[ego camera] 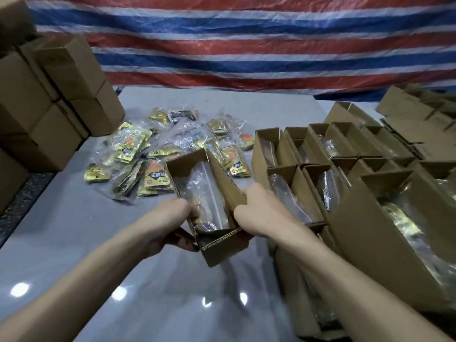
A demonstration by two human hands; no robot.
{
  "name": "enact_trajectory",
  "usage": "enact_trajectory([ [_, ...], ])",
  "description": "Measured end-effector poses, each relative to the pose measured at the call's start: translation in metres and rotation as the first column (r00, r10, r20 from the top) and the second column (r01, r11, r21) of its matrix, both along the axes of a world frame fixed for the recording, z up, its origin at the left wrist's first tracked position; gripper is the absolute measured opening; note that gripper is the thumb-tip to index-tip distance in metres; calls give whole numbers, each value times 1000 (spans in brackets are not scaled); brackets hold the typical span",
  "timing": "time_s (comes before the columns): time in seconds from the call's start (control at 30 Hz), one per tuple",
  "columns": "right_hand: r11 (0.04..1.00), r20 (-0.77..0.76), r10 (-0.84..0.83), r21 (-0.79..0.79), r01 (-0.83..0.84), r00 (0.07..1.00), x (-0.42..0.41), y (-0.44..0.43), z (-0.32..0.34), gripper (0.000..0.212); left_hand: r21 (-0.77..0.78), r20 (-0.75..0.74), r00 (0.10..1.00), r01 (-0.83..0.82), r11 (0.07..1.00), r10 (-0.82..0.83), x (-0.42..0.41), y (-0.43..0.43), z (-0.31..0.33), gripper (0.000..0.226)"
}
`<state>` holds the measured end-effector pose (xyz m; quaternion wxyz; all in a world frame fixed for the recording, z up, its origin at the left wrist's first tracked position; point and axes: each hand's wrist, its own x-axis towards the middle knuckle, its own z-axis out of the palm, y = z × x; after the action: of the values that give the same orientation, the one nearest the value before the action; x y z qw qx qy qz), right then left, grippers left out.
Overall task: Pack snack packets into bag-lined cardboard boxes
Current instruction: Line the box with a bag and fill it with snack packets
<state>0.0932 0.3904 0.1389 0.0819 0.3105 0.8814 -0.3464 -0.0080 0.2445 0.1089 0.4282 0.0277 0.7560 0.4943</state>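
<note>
Cardboard box (223, 186) at frame centre, open top, held just above the table (74, 230), near end tipped toward the viewer. Clear bag liner (206, 193) inside; something dark and orange sits at the near end, probably packets, too blurred to be sure. Left hand (170, 218) clamps the near-left corner, thumb under, fingers curled over the rim. Right hand (259, 206) has its fingers wrapped on the right wall where the tall flap stands up.

Handling, as a judgement: corrugated board, light, walls stiff, flaps floppy. Take it by the long walls or base, not by a flap. The liner is thin and slippery, so it may ride up or slide. Foil packets look glossy and likely slip in a stack.

Counts: one box in hand, two hands on it. Snack packets (153, 154) are heaped just behind the box, many in clear bundles, overlapping, so no exact count. Open lined boxes (308, 149) stand in rows at the right of the frame, at least eight, the rest cut off. Closed cartons (49, 107) are stacked at upper left, about six visible. One striped tarp (246, 45) hangs across the top.
</note>
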Motion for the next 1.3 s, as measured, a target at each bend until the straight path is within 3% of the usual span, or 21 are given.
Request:
enact_trajectory([
  [0.13,999,-114,-33,-7,32,993,28,10,18,9,8,-39,997,62,998,-62,11,5,31,14],
  [0.23,987,-273,-135,-123,104,953,55,15,32,45,56,-56,996,67,996,-64,21,10,51,16],
  [0.33,934,-474,-346,-257,249,810,95,14,36,57,65,-82,992,99,993,-94,32,16,64,15],
  [0.4,890,-534,-453,-316,328,714,126,13,29,54,67,-83,990,121,990,-116,41,20,69,14],
  [0.47,844,-455,-519,-404,352,724,155,10,15,49,71,-81,988,139,988,-133,51,27,72,13],
  [0.53,827,-246,-489,-436,355,837,176,3,0,49,80,-80,985,158,984,-152,62,35,73,17],
  [0.6,856,29,-327,-414,309,945,189,-4,-15,46,88,-80,979,192,977,-186,76,46,73,13],
  [0.7,902,259,-117,-377,212,959,204,-9,-32,34,121,-60,973,229,966,-223,95,62,74,21],
  [0.87,958,323,-124,-206,198,938,213,-7,-44,27,131,-36,954,301,945,-299,123,85,71,18],
  [1.17,981,245,-184,-14,193,952,211,-4,-68,15,87,-9,913,407,909,-408,159,109,52,21],
  [1.3,977,198,-214,26,214,956,214,-3,-78,22,84,-4,892,451,889,-452,167,111,48,55],
])
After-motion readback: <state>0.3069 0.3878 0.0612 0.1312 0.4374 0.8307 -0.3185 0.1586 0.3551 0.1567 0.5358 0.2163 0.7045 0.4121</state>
